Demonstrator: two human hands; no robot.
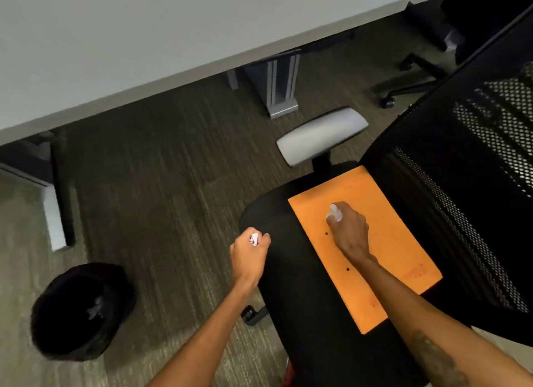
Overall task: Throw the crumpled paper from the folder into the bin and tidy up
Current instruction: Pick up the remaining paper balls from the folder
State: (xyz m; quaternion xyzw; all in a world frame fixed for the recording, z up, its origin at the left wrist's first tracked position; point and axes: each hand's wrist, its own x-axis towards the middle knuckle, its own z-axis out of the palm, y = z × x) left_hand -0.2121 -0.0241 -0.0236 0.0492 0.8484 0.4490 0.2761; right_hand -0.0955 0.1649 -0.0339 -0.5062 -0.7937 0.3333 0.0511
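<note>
Matt orange paper folder [375, 242] on a black cloth seat [288, 271]; backrest [476, 184] of perforated mesh; rough ribbed carpet [158, 170]; smooth grey armrest [321, 135].

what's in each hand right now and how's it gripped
The left hand encloses a crumpled paper ball in its fist. The right hand pinches another white paper wad at its fingertips, over the orange folder.

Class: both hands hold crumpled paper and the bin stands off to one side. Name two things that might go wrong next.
1. The black bin sits on the floor away from the left hand; a tossed paper ball may miss.
2. The right hand lifting paper could drag the orange folder off the chair seat.
</note>
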